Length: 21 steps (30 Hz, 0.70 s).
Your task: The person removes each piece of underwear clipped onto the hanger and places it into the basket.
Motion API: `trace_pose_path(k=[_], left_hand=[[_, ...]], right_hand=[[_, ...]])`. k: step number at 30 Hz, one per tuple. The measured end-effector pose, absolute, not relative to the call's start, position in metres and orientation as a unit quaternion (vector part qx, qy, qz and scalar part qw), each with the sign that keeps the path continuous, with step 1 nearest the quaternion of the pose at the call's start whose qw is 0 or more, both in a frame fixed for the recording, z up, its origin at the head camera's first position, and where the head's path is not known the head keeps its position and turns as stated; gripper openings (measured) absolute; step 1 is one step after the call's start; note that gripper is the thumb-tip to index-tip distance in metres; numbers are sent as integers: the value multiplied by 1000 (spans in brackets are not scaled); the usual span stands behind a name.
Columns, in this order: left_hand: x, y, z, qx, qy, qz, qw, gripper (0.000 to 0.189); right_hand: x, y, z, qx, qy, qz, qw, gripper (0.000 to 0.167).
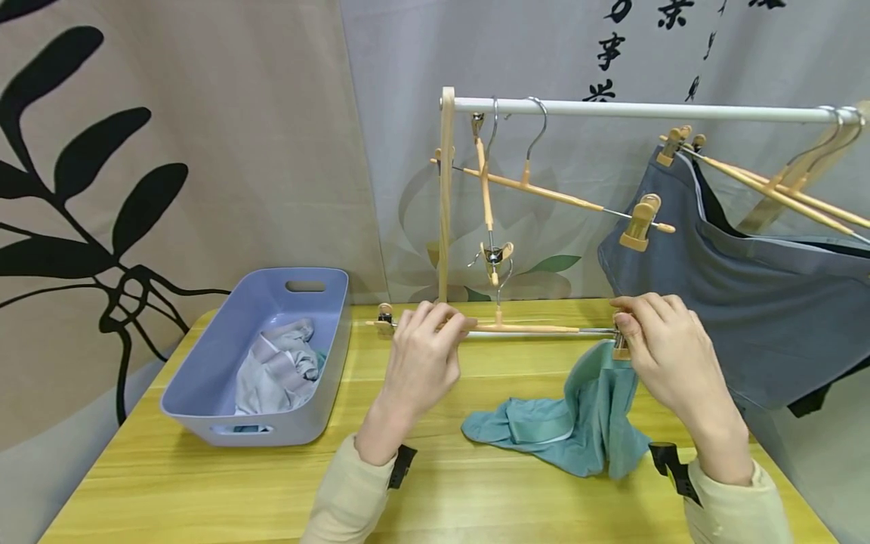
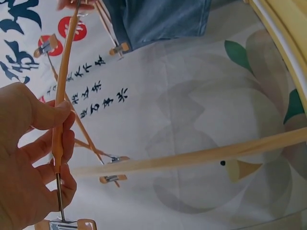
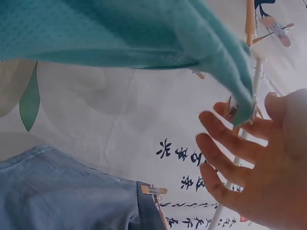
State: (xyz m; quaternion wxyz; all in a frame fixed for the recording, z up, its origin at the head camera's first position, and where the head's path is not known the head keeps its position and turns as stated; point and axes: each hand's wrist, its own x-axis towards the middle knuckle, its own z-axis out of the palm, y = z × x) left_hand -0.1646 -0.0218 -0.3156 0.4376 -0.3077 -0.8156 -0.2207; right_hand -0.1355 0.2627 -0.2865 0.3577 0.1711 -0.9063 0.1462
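My left hand (image 1: pixel 423 349) grips the wooden bar of a clip hanger (image 1: pixel 537 329), thumb and fingers curled around it in the left wrist view. The bar lies level, with a clip (image 1: pixel 385 319) at its left end. My right hand (image 1: pixel 669 359) pinches the clip (image 1: pixel 621 349) at the right end between thumb and index finger; the other fingers are spread in the right wrist view. From this clip hangs a teal garment (image 1: pixel 591 423) by one corner, its lower part bunched on the table. Its teal fabric (image 3: pixel 120 33) fills the upper right wrist view.
A lavender basket (image 1: pixel 204 378) with crumpled pale grey cloth (image 1: pixel 279 370) stands at the left of the table (image 1: pixel 435 514). Behind is a rack with a white rail (image 1: pixel 646 111). Bare hangers (image 1: pixel 564 198) hang at its left, dark blue-grey shorts (image 1: pixel 734 302) at its right.
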Motion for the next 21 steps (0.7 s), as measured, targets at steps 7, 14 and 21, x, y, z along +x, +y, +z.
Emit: trace_pose_path(k=[7,14,21], left_hand=[[-164,-23,-315,-311,-817,-227,430,13],[-162,-23,-314,-313,-817,-235,424,12],[-163,-24,-314,-312,-817,-235,423,11]], right_hand=[[-138,263,-290,182,-894,185,364,9],[-136,262,-291,165,-878,270,360,4],[-136,261,-292,166,-868,287,370,4]])
